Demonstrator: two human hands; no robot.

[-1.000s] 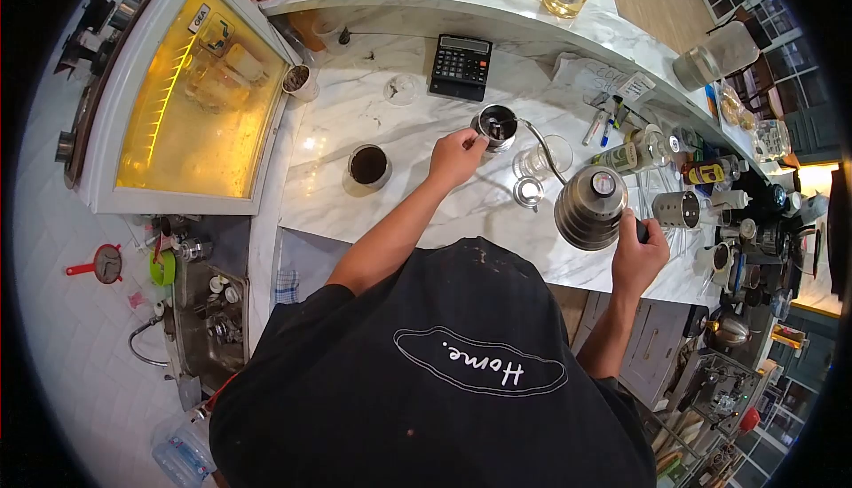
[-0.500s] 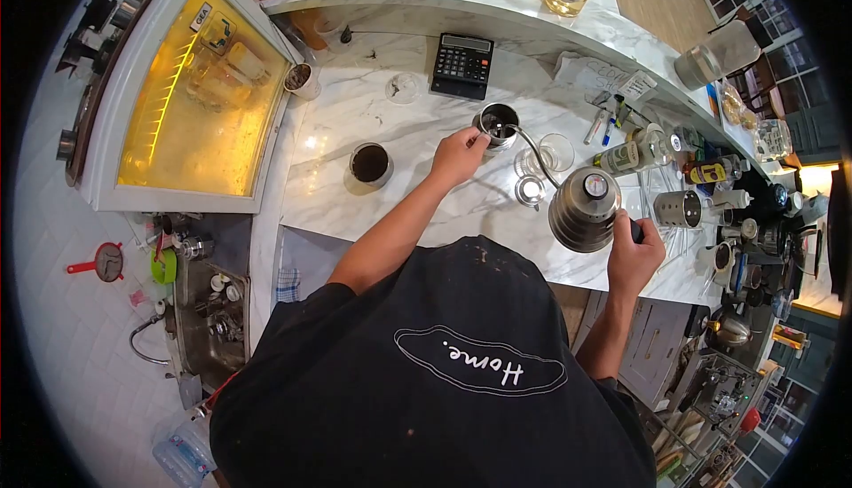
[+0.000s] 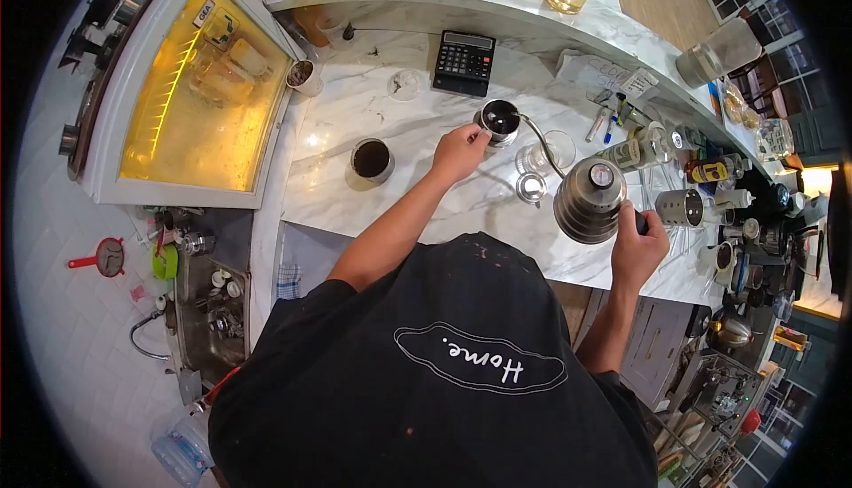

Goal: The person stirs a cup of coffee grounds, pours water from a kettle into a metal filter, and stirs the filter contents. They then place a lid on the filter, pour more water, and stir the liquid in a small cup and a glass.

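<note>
My right hand (image 3: 641,241) is wrapped round the dark handle of a steel gooseneck kettle (image 3: 589,208). The kettle is held over the counter, its thin curved spout reaching left to the mouth of a small metal cup (image 3: 502,137). Dark, shiny contents show inside that cup; whether water is flowing cannot be made out. At the cup's near left side, the closed fingers of my left hand (image 3: 461,151) grip its edge or handle. Left of this hand stands a glass of dark liquid (image 3: 372,161). A clear glass (image 3: 556,151) and a small round metal item (image 3: 531,188) sit below the spout.
A calculator (image 3: 463,62) and a clear round lid (image 3: 405,85) lie behind the cup. On the left stand a lit glass-door cabinet (image 3: 191,98) and a cup of dark grounds (image 3: 304,78). Markers (image 3: 605,124), bottles (image 3: 621,155) and a perforated metal holder (image 3: 679,208) crowd the right.
The kettle and my right hand have shifted slightly, with the spout tip a little higher over the metal cup. The cup's contents look darker and glossier. My left hand has hardly moved.
</note>
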